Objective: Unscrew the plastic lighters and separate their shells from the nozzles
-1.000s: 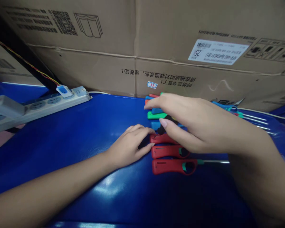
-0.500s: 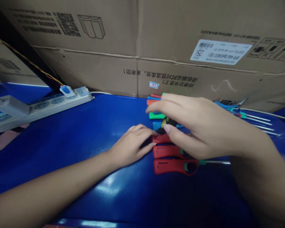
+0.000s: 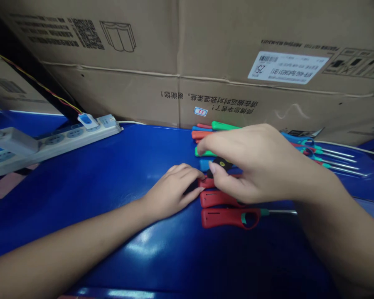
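Observation:
Several long-necked gas lighters lie side by side across the blue table. My left hand rests on the table at the near-left of the row, its thumb and fingers closed on the butt end of a red lighter. Over the row, my right hand bends its thumb and fingers round a small black object with a yellow mark, just above that red lighter. Its exact kind is unclear, as the hand partly covers it. A second red lighter and the nearest red lighter lie closer to me.
Behind the row stands a large cardboard box with printing and a white label. On the left is a white power strip with plugs in it. More lighters, a green one among them, lie against the box, their metal necks pointing right.
My right hand has shifted slightly left and its fingertips have turned. The black object has rotated, showing its yellow mark differently. My left hand stays still on the red lighter.

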`<action>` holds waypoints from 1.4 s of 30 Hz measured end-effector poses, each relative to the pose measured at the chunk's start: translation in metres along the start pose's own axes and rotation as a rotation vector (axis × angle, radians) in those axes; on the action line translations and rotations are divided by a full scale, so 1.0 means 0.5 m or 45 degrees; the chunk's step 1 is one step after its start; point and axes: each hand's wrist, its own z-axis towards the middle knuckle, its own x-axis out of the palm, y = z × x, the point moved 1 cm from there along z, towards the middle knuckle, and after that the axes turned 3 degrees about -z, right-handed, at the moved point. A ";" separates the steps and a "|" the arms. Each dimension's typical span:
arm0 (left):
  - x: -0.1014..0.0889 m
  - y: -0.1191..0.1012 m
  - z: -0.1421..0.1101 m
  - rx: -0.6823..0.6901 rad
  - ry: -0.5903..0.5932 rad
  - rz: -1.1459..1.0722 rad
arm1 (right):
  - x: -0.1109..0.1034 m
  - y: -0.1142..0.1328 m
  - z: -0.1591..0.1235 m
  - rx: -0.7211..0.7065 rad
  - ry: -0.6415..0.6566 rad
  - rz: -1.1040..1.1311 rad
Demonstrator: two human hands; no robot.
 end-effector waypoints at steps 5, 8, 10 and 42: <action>0.001 0.001 0.001 -0.005 0.000 -0.020 | 0.002 -0.001 0.000 0.014 -0.042 -0.027; 0.001 0.001 0.000 -0.011 -0.007 -0.018 | 0.001 0.001 0.000 0.025 -0.015 0.056; 0.001 0.001 0.000 -0.008 -0.003 -0.018 | 0.000 0.003 0.000 0.040 0.003 0.060; 0.002 0.001 0.001 0.018 0.030 0.022 | -0.002 0.002 0.002 0.076 0.033 -0.023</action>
